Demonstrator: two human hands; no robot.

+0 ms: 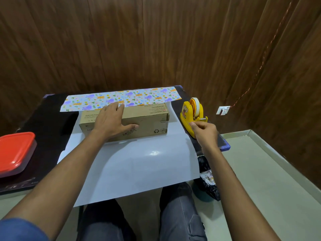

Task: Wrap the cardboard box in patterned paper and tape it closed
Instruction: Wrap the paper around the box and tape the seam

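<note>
Cardboard box (128,121): lying lengthwise mid-table on the white underside of the patterned paper (121,99), far edge of the sheet folded up and over the box top, printed side showing.

Left hand (111,120): resting flat on the box top, fingers (115,107) spread and straight, tips pressing the folded paper edge down, thumb hanging over the near face; judged to be pinning the flap so as to keep it from springing back while tape is fetched.

Right hand (205,130): reaching to the yellow tape dispenser (192,115), fingers curled narrow and pinching at the cutter end; judged to be drawing off a strip, though the tape itself being too thin and clear to make out.

Near half of the sheet: lying loose toward the lap and overhanging the table (52,122) edge, not yet brought up; wrapping judged early, no seam taped.

Red-lidded container (16,152): sitting at the left table edge, cut off by the frame.

Black bag (207,178): hanging below the right table corner, contents unclear.

Hidden or unclear: box's far face and ends under the paper; print on the box mostly unreadable; dispenser's base partly behind the right hand.
</note>
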